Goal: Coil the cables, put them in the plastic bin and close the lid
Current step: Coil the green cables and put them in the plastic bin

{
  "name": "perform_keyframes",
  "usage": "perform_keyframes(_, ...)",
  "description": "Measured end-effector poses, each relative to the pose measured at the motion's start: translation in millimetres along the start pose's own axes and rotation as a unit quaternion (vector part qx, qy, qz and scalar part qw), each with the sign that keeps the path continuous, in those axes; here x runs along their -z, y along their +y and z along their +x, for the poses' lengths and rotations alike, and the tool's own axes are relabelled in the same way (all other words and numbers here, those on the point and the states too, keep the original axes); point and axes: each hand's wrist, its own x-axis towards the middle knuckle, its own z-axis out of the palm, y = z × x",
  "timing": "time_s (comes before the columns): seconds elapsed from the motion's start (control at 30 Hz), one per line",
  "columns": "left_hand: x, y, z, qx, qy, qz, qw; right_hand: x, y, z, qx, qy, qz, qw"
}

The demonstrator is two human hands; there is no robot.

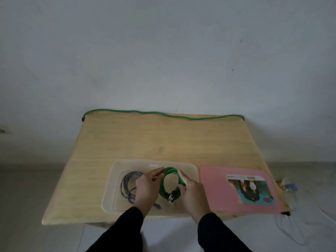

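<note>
A clear plastic bin (116, 171) sits open at the front of the wooden table. Inside it, on the left, lies a coiled grey cable (128, 186). Over the bin's middle I hold a coiled green cable (170, 172) with both hands: my left hand (146, 188) grips its left side, my right hand (193, 194) its right side near the plug ends. The pink lid (218, 190) lies flat on the table right of the bin. A second green cable (163, 114) stretches uncoiled along the table's far edge.
The wooden table (145, 140) stands against a pale wall. Bare tabletop lies behind the bin. A printed label (250, 190) is stuck on the lid. Small objects and white cords (289, 186) lie on the floor at the right.
</note>
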Motion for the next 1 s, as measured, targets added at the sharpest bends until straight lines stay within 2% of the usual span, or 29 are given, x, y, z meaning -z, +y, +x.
perform_keyframes(0.17,-6.8,-6.7,7.0,0.008,0.007,0.038,0.999,-12.2,4.2,12.9,-0.03,-0.054,-0.055,0.997)
perform_keyframes(0.33,-10.0,-11.1,8.2,-0.019,-0.028,0.104,0.994,-18.5,3.5,12.2,-0.02,-0.093,-0.13,0.987)
perform_keyframes(0.5,-12.2,-8.9,4.4,-0.084,-0.035,0.188,0.978,-21.0,3.0,9.7,0.033,-0.076,-0.213,0.974)
perform_keyframes(0.6,-12.7,-9.5,-1.3,-0.142,-0.04,0.257,0.955,-22.9,6.4,8.0,0.086,-0.016,-0.225,0.97)
perform_keyframes(0.67,-10.5,-12.6,-2.8,-0.157,-0.026,0.289,0.944,-20.9,5.2,6.0,0.101,0.007,-0.234,0.967)
perform_keyframes(0.8,-3.4,-17.6,-5.8,-0.224,0.01,0.32,0.921,-10.7,-3.5,-1.7,0.135,0.003,-0.273,0.953)
perform_keyframes(1.0,24.3,14.0,-13.1,-0.326,0.098,0.355,0.87,1.7,-16.9,0.8,0.167,0.011,-0.27,0.948)
